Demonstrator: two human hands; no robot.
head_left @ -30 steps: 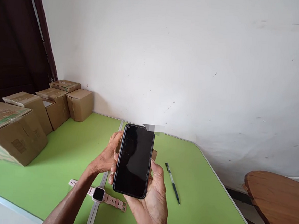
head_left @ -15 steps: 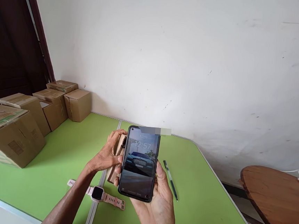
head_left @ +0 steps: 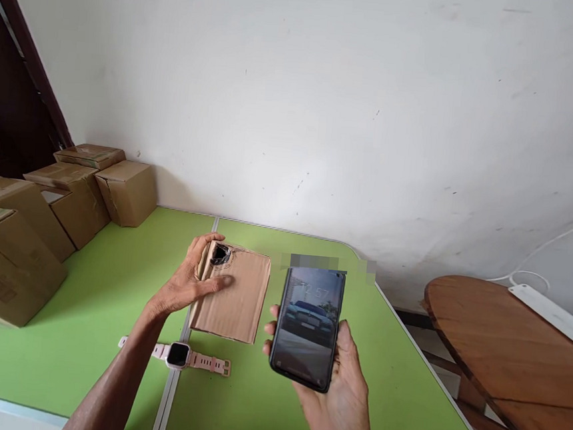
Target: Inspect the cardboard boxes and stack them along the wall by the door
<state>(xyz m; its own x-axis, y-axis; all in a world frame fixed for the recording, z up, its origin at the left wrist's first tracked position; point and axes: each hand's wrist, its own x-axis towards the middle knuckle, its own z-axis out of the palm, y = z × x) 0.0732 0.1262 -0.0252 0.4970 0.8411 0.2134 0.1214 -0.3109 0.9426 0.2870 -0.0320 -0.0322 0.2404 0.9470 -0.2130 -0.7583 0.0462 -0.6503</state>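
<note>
My right hand (head_left: 344, 394) is closed around a black smartphone (head_left: 306, 330), its lit screen turned toward me with a clock and a blue car on it. With my left hand (head_left: 187, 286) I grip the left edge of a flat cardboard piece (head_left: 239, 298), thumb across its front. A dark, ragged-edged hole (head_left: 220, 255) is near the cardboard's upper left corner. Below the cardboard, a pink smartwatch (head_left: 177, 355) lies stretched out across the table's seam, touched by neither hand.
Several cardboard boxes (head_left: 128, 191) stand on the left of the green table (head_left: 229, 411). Behind it rises a white wall (head_left: 296, 109). To the right is a brown wooden tabletop (head_left: 487, 333) carrying a white power strip (head_left: 553, 315) with a cable.
My right hand has moved the phone right, away from the cardboard, uncovering the cardboard's front. The pen seen earlier no longer shows. The view has shifted slightly to the right.
</note>
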